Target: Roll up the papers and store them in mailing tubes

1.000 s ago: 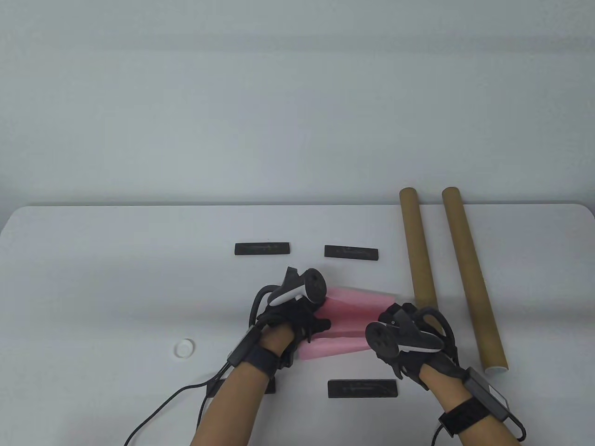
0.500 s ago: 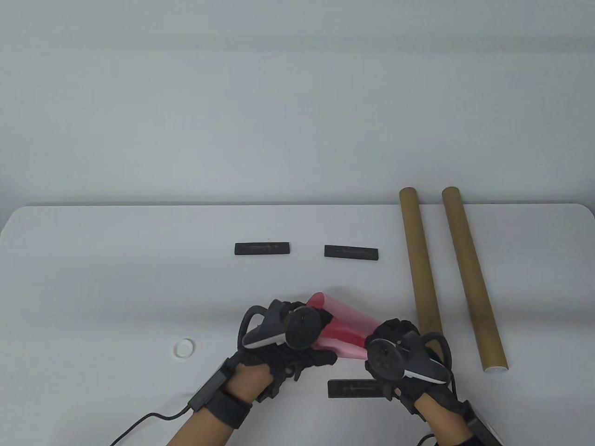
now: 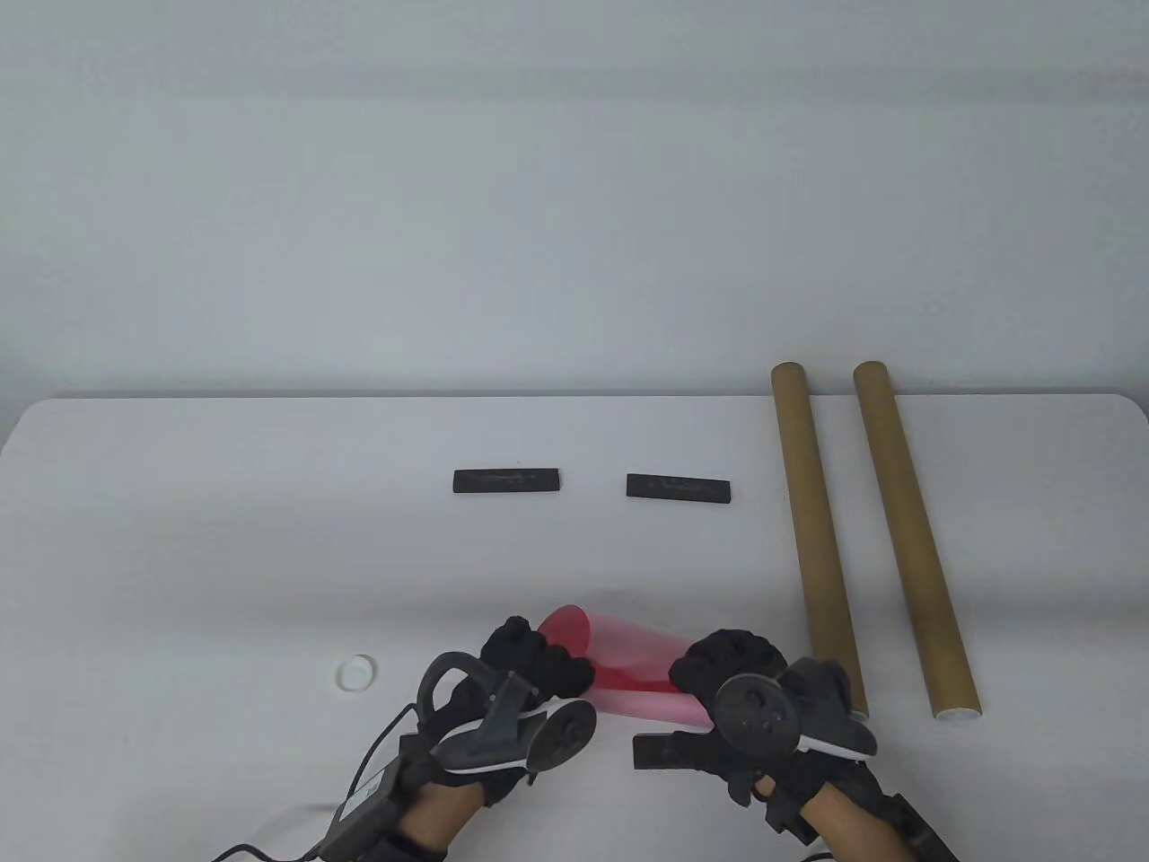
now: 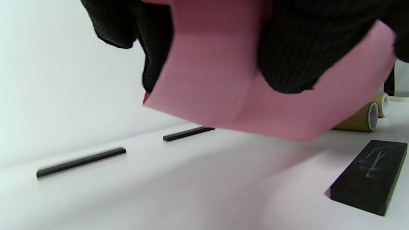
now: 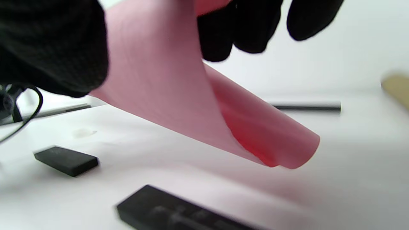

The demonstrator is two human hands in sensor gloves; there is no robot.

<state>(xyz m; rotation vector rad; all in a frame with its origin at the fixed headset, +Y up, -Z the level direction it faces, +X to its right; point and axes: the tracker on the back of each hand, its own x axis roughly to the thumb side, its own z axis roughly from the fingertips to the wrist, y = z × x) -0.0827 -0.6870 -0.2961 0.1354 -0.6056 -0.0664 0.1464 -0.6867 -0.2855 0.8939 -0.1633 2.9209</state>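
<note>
1. The left hand (image 3: pixel 530 660) curls its fingers (image 4: pixel 287 54) round the left end of the rolled pink paper (image 3: pixel 628 664).
2. The right hand (image 3: pixel 732 669) grips the right end; the roll hangs above the table (image 3: pixel 179 539).
3. Black bars (image 3: pixel 506 480) lie behind, two mailing tubes (image 3: pixel 812 521) to the right.

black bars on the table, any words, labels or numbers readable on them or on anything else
No readable text anywhere.
Nearest black bar: pale scratchy marks, not legible as letters.
Far black bars: faint marks, too small to read.
Mailing tubes and pink paper: no print visible.
</note>
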